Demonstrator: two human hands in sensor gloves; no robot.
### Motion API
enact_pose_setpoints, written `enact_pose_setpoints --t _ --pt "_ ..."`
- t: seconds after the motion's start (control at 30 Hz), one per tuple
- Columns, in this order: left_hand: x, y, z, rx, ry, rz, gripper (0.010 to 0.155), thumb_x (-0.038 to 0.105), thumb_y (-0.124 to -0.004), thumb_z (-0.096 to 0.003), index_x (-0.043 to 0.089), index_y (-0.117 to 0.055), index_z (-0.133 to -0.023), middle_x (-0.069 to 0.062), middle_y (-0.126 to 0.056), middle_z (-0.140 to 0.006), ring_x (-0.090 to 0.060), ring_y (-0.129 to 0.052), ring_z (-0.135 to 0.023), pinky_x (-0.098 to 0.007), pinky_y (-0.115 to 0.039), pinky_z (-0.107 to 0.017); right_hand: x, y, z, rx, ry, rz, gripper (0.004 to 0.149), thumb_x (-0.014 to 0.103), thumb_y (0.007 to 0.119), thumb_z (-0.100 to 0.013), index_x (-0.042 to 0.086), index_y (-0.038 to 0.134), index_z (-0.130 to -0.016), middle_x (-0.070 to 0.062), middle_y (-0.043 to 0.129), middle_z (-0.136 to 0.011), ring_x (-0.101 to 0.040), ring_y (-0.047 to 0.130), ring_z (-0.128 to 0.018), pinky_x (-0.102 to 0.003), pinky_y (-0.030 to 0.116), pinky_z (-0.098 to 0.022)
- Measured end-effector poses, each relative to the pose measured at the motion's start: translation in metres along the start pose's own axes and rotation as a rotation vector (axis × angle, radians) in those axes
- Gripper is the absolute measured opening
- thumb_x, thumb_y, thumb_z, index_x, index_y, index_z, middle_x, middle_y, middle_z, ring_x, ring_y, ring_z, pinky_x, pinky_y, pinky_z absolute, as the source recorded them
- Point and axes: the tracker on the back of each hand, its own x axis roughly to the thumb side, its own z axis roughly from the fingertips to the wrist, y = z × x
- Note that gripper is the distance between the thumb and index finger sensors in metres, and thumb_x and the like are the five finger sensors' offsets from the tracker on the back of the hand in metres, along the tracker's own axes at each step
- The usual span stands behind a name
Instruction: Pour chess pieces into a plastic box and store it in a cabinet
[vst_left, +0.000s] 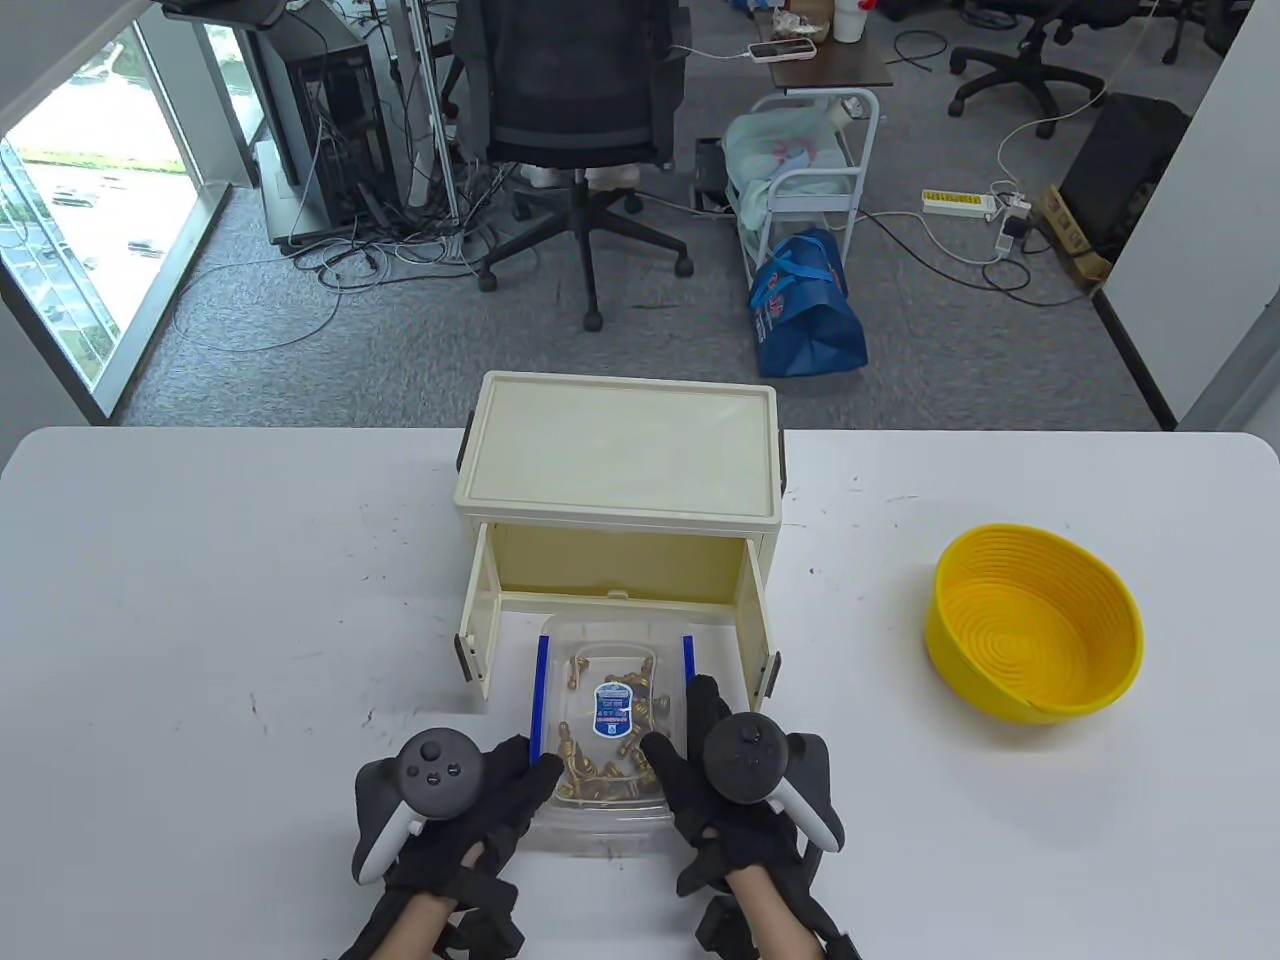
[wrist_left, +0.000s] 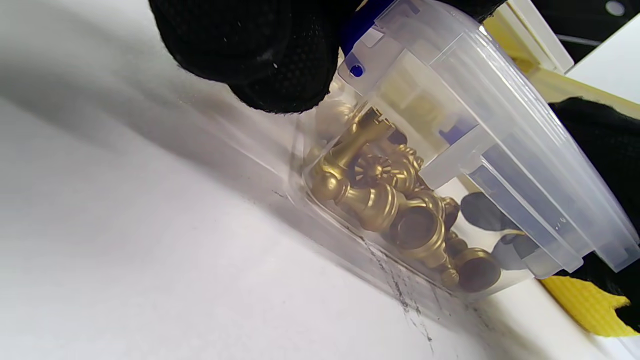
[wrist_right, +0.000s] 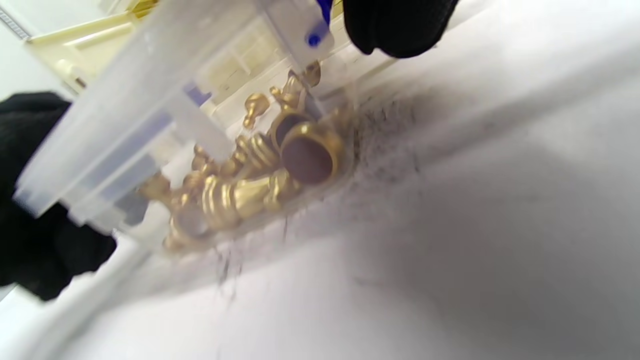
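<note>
A clear plastic box (vst_left: 610, 720) with blue latches and a lid holds several gold chess pieces (vst_left: 605, 775). It lies on the white table in front of the open cream cabinet (vst_left: 618, 520), its far end at the cabinet's mouth. My left hand (vst_left: 480, 805) grips the box's near left side and my right hand (vst_left: 700, 770) grips its near right side. The left wrist view shows the box (wrist_left: 480, 150) and pieces (wrist_left: 395, 200) close up under my fingers (wrist_left: 260, 55). The right wrist view shows the box (wrist_right: 165, 115) and pieces (wrist_right: 260, 170) too.
The cabinet's two doors (vst_left: 475, 620) stand open to either side of the box. An empty yellow bowl (vst_left: 1035, 635) sits at the right of the table (vst_left: 200, 620). Office chairs and cables lie on the floor beyond the table.
</note>
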Motion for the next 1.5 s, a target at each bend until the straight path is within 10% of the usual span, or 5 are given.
enact_pose_setpoints --t 0.63,1.17,1.5 --pt "-0.002 0.015 0.006 -0.080 0.001 -0.040 0.075 0.052 -0.055 -0.0706 -0.008 -0.061 -0.115 -0.033 -0.081 -0.097 -0.039 -0.096 -0.065 -0.040 -0.089 -0.043 0.005 0.001 -0.018 -0.052 0.180 -0.184 0.070 0.038 0.061 -0.066 -0.010 0.035 -0.109 -0.031 0.068 -0.097 -0.040 0.085 -0.068 -0.041 0.076 -0.048" --pt "-0.045 0.086 0.035 0.251 0.039 0.069 0.076 0.053 -0.056 -0.0699 -0.006 -0.058 -0.117 -0.036 -0.077 -0.101 -0.045 -0.092 -0.075 -0.049 -0.086 -0.051 0.007 -0.017 -0.016 0.062 0.289 -0.540 0.084 0.040 0.086 -0.055 -0.010 0.043 -0.107 -0.027 0.070 -0.092 -0.040 0.084 -0.062 -0.042 0.085 -0.043" --pt "-0.054 0.086 0.027 0.260 -0.057 -0.207 0.082 0.068 -0.052 -0.0639 0.020 -0.037 -0.129 -0.023 -0.041 -0.131 -0.057 -0.041 -0.115 -0.076 -0.047 -0.074 0.005 -0.021 -0.003 0.040 0.325 -0.625 0.078 0.043 0.091 -0.051 -0.002 0.058 -0.104 -0.022 0.074 -0.088 -0.036 0.085 -0.060 -0.039 0.086 -0.042"
